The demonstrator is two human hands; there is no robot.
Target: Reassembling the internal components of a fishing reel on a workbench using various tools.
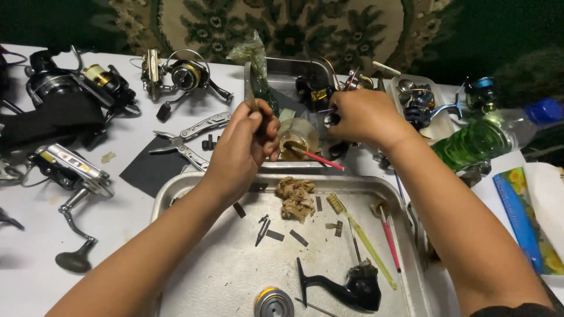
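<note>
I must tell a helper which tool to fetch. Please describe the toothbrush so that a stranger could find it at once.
Look at the large metal tray nearest the person. In its right half lies a toothbrush, slanted, bristles pointing away from the person. Its pale yellow-green handle sets it apart from the pink-handled brush just to its right.

White table [35, 276] with fishing reels [70, 88], pliers [188, 138], metal tray [235, 276], green bottle [482, 138].

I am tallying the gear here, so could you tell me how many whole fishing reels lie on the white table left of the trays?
3: a black reel far left, a gold-spooled reel at top, and a silver reel nearer. Others may be hidden in the cluttered trays.
</note>
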